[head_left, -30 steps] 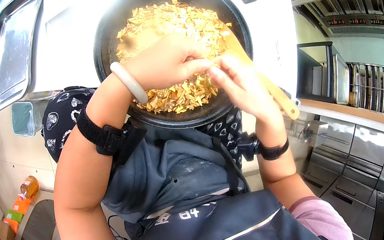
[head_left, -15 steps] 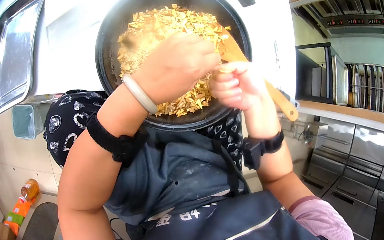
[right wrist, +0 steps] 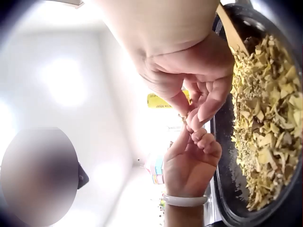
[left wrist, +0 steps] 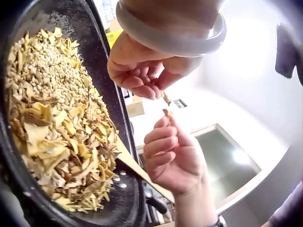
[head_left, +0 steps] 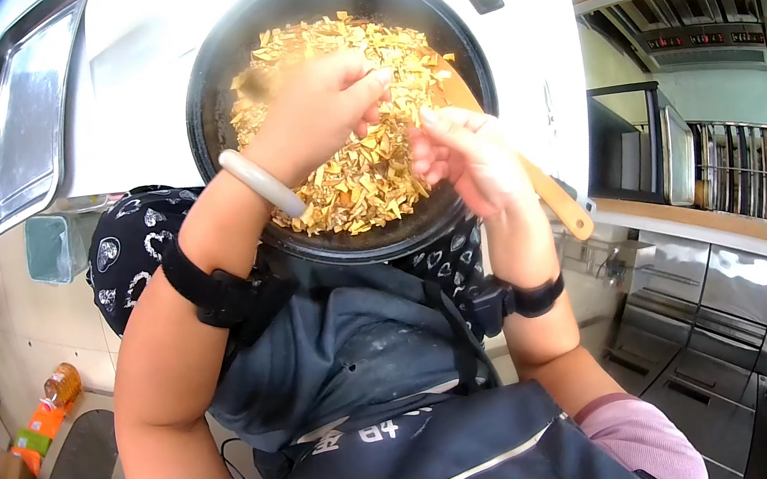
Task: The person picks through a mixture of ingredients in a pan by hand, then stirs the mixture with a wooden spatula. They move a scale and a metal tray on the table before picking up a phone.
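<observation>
Left hand (head_left: 317, 114) and right hand (head_left: 480, 162) hovering over pan (head_left: 212, 96), curled fingers pinching small brown pieces (left wrist: 166, 99) above yellowish chips (head_left: 371, 165).

Black pan (head_left: 206, 137), yellow and tan pieces (head_left: 373, 175), pale bangle (head_left: 261, 183), white hearts on black fabric (head_left: 133, 243), pink sleeves (head_left: 645, 439)

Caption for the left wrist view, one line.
Left hand, bangle on its wrist, and right hand each pinch a small brown piece beside a dark pan of yellowish chips.
</observation>
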Tool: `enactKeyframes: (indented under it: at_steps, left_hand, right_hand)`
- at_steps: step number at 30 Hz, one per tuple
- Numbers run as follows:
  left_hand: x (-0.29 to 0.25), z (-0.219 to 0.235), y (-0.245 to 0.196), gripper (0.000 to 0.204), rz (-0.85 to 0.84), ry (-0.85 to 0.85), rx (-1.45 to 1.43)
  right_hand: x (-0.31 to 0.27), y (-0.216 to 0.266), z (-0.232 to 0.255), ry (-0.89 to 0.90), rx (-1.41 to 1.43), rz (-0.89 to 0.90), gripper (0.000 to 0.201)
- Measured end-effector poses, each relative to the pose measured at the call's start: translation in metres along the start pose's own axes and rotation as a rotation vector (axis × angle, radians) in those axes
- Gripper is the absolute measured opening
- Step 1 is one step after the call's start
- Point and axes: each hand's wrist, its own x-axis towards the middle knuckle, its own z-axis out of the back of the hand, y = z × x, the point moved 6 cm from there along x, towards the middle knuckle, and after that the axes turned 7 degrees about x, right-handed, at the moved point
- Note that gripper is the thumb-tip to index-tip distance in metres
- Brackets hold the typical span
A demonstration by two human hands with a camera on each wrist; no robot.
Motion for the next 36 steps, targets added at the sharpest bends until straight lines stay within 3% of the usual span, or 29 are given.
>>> enactKeyframes:
  at_steps: [2, 4, 6, 12, 14, 16, 17, 18, 19, 23, 24, 26, 27, 28, 30, 31, 32, 34, 35, 36]
  left_hand:
    - [-0.005, -0.004, 0.000, 0.024, 0.217, 0.164, -0.211]
    - [-0.005, -0.006, 0.002, 0.025, 0.189, 0.174, -0.248]
    - [-0.007, -0.013, 0.003, 0.025, 0.234, 0.300, -0.343]
    - [-0.010, -0.018, 0.003, 0.025, 0.267, 0.387, -0.327]
    - [-0.011, -0.019, 0.001, 0.024, 0.222, 0.334, -0.259]
    - [-0.010, -0.021, -0.002, 0.022, 0.177, 0.284, -0.193]
    - [-0.008, -0.014, -0.016, 0.019, -0.104, 0.145, 0.109]
    - [-0.012, -0.012, -0.031, 0.016, -0.383, 0.000, 0.409]
    - [-0.013, -0.015, -0.036, 0.011, -0.514, -0.055, 0.386]
    - [-0.017, -0.016, -0.044, 0.011, -0.558, -0.015, 0.412]
    - [-0.020, -0.016, -0.050, 0.010, -0.649, -0.039, 0.488]
    - [-0.024, -0.017, -0.056, 0.011, -0.741, -0.061, 0.565]
    - [-0.030, -0.018, -0.062, 0.012, -0.881, -0.104, 0.662]
    - [-0.036, -0.021, -0.067, 0.015, -1.020, -0.149, 0.759]
    - [-0.043, -0.020, -0.074, 0.016, -1.091, -0.206, 0.776]
    - [-0.049, -0.021, -0.078, 0.018, -1.165, -0.263, 0.789]
    - [-0.050, -0.020, -0.078, 0.018, -1.167, -0.262, 0.787]
    - [-0.043, -0.014, -0.073, 0.014, -1.011, -0.257, 0.724]
    - [-0.030, -0.011, -0.065, 0.006, -0.820, -0.219, 0.644]
    - [-0.028, -0.011, -0.065, 0.006, -0.819, -0.219, 0.642]
  right_hand:
    - [0.001, 0.001, 0.005, -0.042, -0.019, 0.087, 0.022]
    - [0.000, 0.003, 0.006, -0.084, -0.037, 0.172, 0.024]
    - [-0.007, 0.013, -0.005, -0.024, -0.126, 0.360, 0.029]
    - [-0.009, 0.012, -0.006, -0.068, -0.375, 0.482, 0.016]
    - [-0.010, 0.012, -0.007, -0.080, -0.445, 0.504, 0.015]
    - [-0.010, 0.009, -0.009, -0.108, -0.405, 0.375, 0.019]
    - [-0.009, 0.011, -0.010, -0.109, -0.405, 0.374, 0.019]
    - [-0.007, 0.008, -0.006, -0.129, -0.269, 0.260, 0.022]
    - [-0.004, 0.003, -0.003, -0.149, -0.133, 0.145, 0.026]
    - [0.000, -0.007, -0.006, 0.031, 0.175, 0.040, 0.031]
    - [0.002, -0.007, -0.004, 0.030, 0.175, 0.040, 0.031]
    - [0.002, -0.025, -0.019, 0.296, 0.775, -0.380, 0.032]
    - [-0.001, -0.028, -0.026, 0.327, 0.954, -0.536, 0.034]
    - [-0.002, -0.028, -0.026, 0.329, 0.954, -0.536, 0.034]
    - [-0.013, -0.023, -0.040, 0.507, 1.199, -0.696, 0.034]
    - [-0.015, -0.022, -0.042, 0.588, 1.160, -0.699, 0.034]
    - [-0.015, -0.021, -0.041, 0.587, 1.160, -0.696, 0.034]
    - [-0.012, -0.018, -0.037, 0.630, 0.823, -0.513, 0.035]
    - [-0.007, -0.020, -0.027, 0.444, 0.685, -0.415, 0.035]
    - [-0.012, -0.016, -0.033, 0.443, 0.685, -0.416, 0.035]
